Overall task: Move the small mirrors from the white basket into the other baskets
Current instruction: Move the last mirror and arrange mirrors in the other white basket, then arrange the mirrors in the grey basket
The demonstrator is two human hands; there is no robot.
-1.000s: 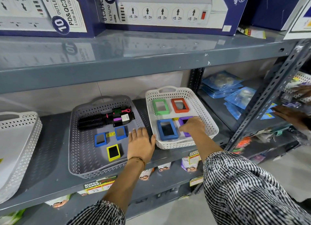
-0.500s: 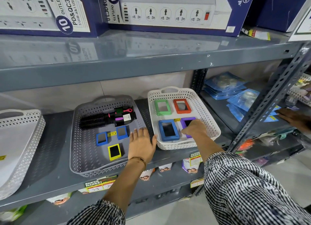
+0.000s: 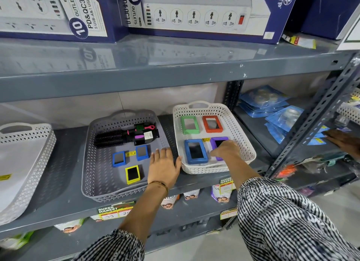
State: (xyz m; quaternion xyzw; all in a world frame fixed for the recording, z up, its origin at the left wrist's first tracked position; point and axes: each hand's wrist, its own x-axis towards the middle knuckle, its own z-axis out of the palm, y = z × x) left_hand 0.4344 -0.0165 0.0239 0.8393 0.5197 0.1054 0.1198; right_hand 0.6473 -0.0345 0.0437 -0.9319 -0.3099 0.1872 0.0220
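Head cam view looks down at a grey shelf point(image 3: 58, 198) with two baskets side by side. Right hand point(image 3: 224, 149) is down in the white basket point(image 3: 247, 143), fingers curled over the purple mirror point(image 3: 219, 140), can't really tell if it's actually gripped or just covered. Blue mirror point(image 3: 195, 151) sits just beside it, with the green mirror point(image 3: 190, 124) and orange mirror point(image 3: 212, 124) toward the back of that basket. Left hand point(image 3: 163, 166) lies flat, fingers spread, on the right edge of the grey basket point(image 3: 93, 163), holding nothing. That one has two small blue mirrors point(image 3: 118, 159), a yellow mirror point(image 3: 132, 174) and a black hairbrush point(image 3: 115, 137) in it.
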